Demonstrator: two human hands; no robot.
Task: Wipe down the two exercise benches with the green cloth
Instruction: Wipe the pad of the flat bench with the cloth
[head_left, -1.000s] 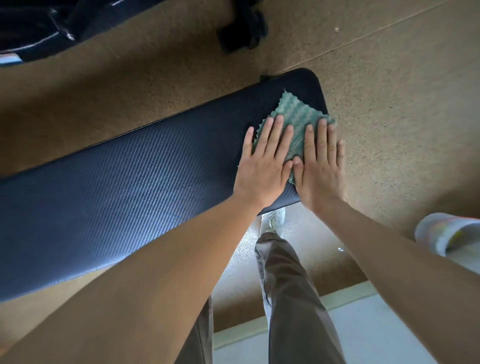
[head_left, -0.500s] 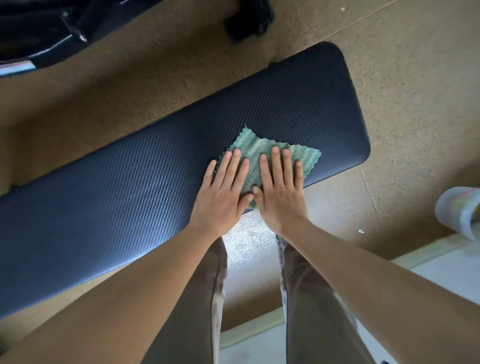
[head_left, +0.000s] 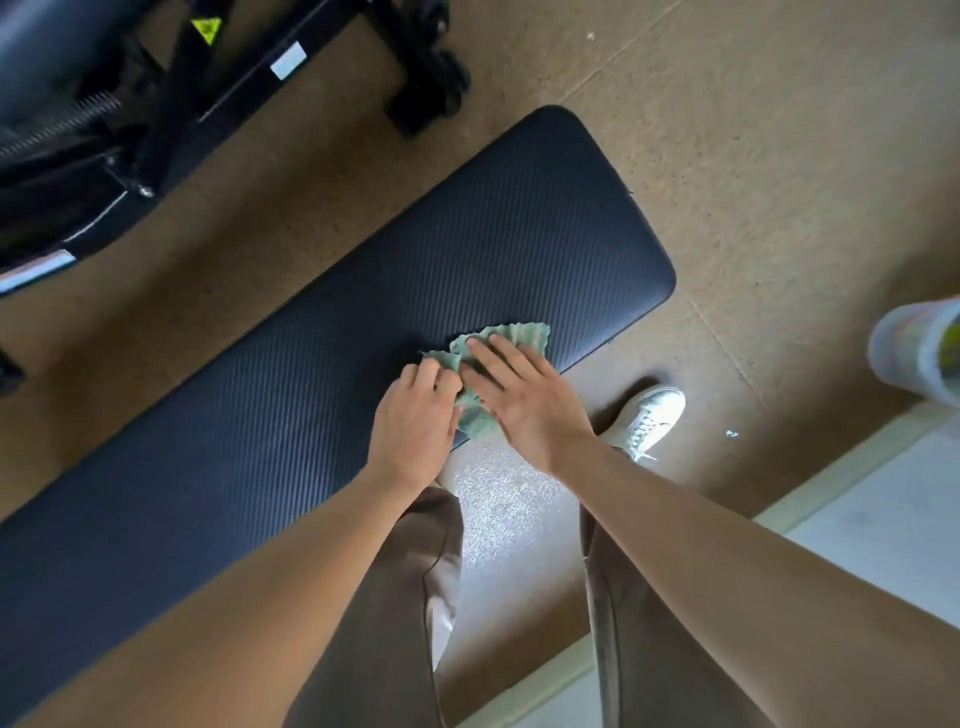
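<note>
A long dark ribbed bench pad (head_left: 332, 332) runs diagonally from lower left to upper right. The green cloth (head_left: 511, 335) lies bunched on its near edge, toward the right end. My left hand (head_left: 415, 421) has its fingers curled, pinching the cloth's left side. My right hand (head_left: 524, 400) lies over the cloth with fingers spread, pressing it onto the pad. A second bench (head_left: 36, 57) with a black metal frame (head_left: 234, 88) stands at the upper left, only partly in view.
The floor is brown carpet (head_left: 779, 156). My white shoe (head_left: 649, 415) stands just right of the pad's near edge. A pale cylindrical object (head_left: 919, 348) sits at the right edge. A light floor strip (head_left: 883, 519) runs along the lower right.
Both hands slid the cloth leftward along the pad, away from its right end. The flat cloth is now bunched, and my left hand's fingers have curled onto it.
</note>
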